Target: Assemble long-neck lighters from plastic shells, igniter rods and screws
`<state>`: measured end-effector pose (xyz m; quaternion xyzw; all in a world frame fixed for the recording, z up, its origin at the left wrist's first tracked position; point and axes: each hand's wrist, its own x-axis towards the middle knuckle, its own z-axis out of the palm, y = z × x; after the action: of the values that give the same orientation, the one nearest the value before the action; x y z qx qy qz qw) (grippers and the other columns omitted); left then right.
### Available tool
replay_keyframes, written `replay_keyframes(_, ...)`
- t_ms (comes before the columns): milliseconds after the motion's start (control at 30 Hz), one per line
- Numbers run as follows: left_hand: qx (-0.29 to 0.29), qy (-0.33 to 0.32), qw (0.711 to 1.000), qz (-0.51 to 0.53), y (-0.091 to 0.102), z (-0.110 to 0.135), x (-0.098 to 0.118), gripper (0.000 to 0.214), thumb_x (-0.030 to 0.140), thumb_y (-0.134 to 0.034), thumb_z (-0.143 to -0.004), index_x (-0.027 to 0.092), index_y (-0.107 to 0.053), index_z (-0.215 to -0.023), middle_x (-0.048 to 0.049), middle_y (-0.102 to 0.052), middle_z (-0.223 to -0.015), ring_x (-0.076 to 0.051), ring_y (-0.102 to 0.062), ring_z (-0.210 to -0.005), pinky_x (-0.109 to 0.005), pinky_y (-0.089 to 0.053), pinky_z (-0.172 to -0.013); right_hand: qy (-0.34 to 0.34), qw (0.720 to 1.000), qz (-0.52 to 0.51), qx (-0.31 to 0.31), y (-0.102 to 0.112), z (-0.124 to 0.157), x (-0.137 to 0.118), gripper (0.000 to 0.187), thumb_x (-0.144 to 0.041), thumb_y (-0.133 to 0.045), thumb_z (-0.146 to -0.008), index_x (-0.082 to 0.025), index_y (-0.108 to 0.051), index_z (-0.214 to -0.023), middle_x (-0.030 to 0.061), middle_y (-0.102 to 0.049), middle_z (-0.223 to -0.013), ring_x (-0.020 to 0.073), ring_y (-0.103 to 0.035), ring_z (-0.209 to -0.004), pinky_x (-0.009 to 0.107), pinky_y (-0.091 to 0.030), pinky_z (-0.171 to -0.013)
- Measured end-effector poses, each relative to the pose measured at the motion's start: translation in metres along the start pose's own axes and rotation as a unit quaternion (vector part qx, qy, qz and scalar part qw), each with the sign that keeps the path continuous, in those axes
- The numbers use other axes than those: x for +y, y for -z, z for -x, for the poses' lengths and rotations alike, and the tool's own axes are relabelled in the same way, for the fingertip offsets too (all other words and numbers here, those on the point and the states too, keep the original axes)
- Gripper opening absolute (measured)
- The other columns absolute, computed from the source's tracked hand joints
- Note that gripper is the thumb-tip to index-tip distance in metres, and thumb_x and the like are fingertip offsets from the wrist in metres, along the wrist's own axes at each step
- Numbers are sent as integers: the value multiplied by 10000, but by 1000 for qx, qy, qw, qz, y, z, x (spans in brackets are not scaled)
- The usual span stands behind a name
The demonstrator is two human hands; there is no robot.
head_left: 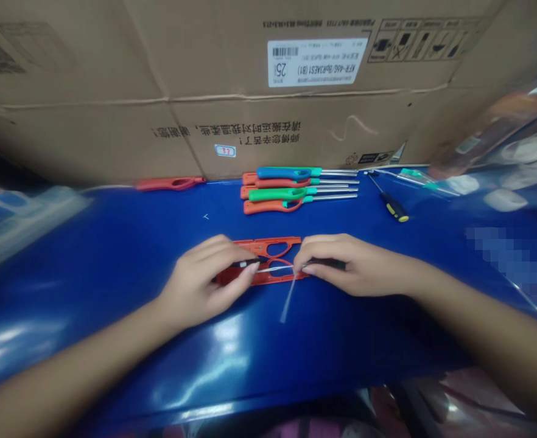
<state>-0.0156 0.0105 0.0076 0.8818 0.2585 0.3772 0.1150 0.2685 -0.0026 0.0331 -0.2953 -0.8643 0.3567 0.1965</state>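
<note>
Both palm-down: left hand (200,280), right hand (355,264), on casing (268,247).

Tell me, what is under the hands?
An orange shell on the blue table; the right hand pinches a thin clear tube. The left hand covers the shell's end.

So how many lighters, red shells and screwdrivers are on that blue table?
Lighters: 5, overlapping, so approximate
Red shells: 2, the spare shell at the back, the open shell under the left hand and right hand
Screwdrivers: 1
Total: 8
</note>
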Motion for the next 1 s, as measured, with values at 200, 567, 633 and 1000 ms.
replay_keyframes(200,-65,23,998,4,-2,0,-7,108,155,-684,-925,160,-735,-1021,-44,-756,-920,-150,-636,-818,-283,-513,-769,-6,999,16,-31,2,4,-1,203,-192,-482,-1027,-189,-668,-1110,50,-662,-1106,142,-614,-1035,301,-476,-944)
replay_keyframes(567,-133,-7,991,-24,4,0,-7,108,191,-649,-960,159,-739,-1011,-68,-727,-950,-179,-625,-861,-314,-517,-775,-19,998,27,-54,5,7,-2,220,-196,-472,-1025,-208,-668,-1123,53,-653,-1112,160,-607,-1036,311,-473,-928)
replay_keyframes(633,-137,-11,990,-26,5,1,-7,109,197,-650,-961,161,-745,-1000,-65,-724,-941,-179,-624,-858,-310,-518,-766,-22,998,24,-58,4,7,-2,226,-191,-470,-1021,-212,-672,-1119,55,-649,-1111,165,-609,-1026,316,-475,-919)
replay_keyframes(1000,-106,10,994,-10,-5,3,-9,97,196,-663,-952,147,-735,-994,-62,-720,-942,-173,-640,-876,-307,-531,-794,-73,994,71,-32,2,6,0,152,-239,-558,-970,-213,-641,-1095,29,-650,-1015,143,-585,-857,276,-472,-756)
